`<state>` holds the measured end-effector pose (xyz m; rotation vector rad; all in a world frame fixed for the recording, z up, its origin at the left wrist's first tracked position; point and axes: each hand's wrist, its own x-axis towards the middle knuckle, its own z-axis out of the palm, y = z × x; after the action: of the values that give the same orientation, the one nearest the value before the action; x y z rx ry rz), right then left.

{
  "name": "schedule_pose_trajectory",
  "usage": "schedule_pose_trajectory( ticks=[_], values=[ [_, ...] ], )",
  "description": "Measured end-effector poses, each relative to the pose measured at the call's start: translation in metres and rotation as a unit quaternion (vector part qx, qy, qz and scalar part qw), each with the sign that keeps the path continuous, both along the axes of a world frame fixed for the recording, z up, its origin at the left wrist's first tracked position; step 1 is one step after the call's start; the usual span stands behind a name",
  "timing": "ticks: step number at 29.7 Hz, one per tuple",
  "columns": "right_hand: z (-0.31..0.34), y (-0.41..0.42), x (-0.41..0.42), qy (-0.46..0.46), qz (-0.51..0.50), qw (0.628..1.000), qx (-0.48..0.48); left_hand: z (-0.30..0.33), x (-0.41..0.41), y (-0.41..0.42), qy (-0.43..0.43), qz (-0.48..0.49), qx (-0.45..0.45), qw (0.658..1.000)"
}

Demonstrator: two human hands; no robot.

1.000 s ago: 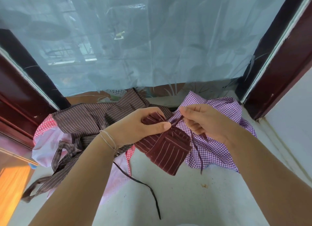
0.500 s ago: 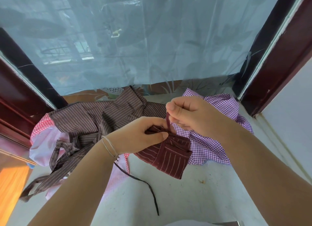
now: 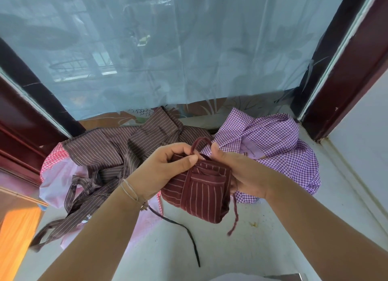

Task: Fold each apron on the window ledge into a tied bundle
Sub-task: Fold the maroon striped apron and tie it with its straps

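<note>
- Left hand (image 3: 159,171) pinched the maroon tie (image 3: 198,145) between thumb and forefinger at the top of the maroon striped apron (image 3: 201,194); the fingers were curled round that end of the bundle.
- Right hand (image 3: 239,173) gripped the bundle's far side, its thumb beside the small loop of tie that stood up between the two hands; its other fingers were mostly hidden behind the cloth.
- The maroon apron was folded into a compact block and held just above the window ledge (image 3: 210,253). One tie band ran round it, and a loose tail hung off its right side.
- Judgement: the knot looked mid-formation, with the loop made but not cinched, so this bundle was nearly done.
- Brown striped apron (image 3: 109,152) lay unfolded on the ledge behind the left hand, its straps trailing toward the near left.
- Purple gingham apron (image 3: 279,146) sat crumpled behind the right hand.
- Pink apron (image 3: 56,175) with red check trim lay under the brown one, its dark strap (image 3: 184,230) loose on the ledge.
- Left to do, as far as visible: three aprons.
</note>
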<state>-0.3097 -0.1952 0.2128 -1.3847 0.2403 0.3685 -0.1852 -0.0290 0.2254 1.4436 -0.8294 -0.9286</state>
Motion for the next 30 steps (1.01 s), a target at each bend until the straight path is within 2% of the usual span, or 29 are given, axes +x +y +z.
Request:
schedule_pose_trajectory(
  ticks=[2,6,8,9,11,13,15,18,21,23,28,30],
  values=[
    [0.002,0.000,0.000,-0.015,-0.021,1.000,0.012,-0.006,0.000,0.000,-0.011,0.024,-0.011,1.000],
    [0.009,0.007,-0.004,-0.051,-0.068,0.995,0.056,-0.010,-0.008,-0.006,-0.117,0.060,-0.052,0.990],
    [0.010,0.012,-0.007,-0.058,-0.060,0.995,0.057,-0.014,-0.011,-0.005,-0.128,0.053,-0.059,0.989],
    [0.010,0.013,-0.009,-0.056,-0.042,0.997,0.043,-0.017,-0.013,-0.003,-0.107,0.039,-0.060,0.992],
    [0.018,0.012,-0.015,-0.057,0.018,0.998,-0.001,-0.028,-0.020,0.004,-0.013,-0.013,-0.077,0.997],
    [0.029,0.010,-0.019,-0.076,0.084,0.990,-0.080,-0.040,-0.032,0.011,0.077,-0.068,-0.089,0.991],
    [0.040,0.006,-0.019,-0.093,0.140,0.974,-0.150,-0.047,-0.046,0.017,0.108,-0.098,-0.083,0.986],
    [0.048,0.001,-0.021,-0.074,0.211,0.954,-0.201,-0.051,-0.065,0.022,0.112,-0.115,-0.054,0.986],
    [0.047,0.000,-0.024,-0.057,0.249,0.941,-0.222,-0.053,-0.082,0.022,0.035,-0.070,-0.012,0.997],
    [0.043,0.001,-0.025,-0.047,0.232,0.952,-0.194,-0.055,-0.088,0.021,-0.006,-0.005,-0.007,1.000],
    [0.041,-0.002,-0.032,-0.039,0.166,0.977,-0.127,-0.056,-0.094,0.023,-0.037,0.129,-0.020,0.991],
    [0.042,-0.001,-0.034,-0.049,0.160,0.979,-0.113,-0.049,-0.095,0.024,-0.005,0.163,-0.030,0.986]
  ],
)
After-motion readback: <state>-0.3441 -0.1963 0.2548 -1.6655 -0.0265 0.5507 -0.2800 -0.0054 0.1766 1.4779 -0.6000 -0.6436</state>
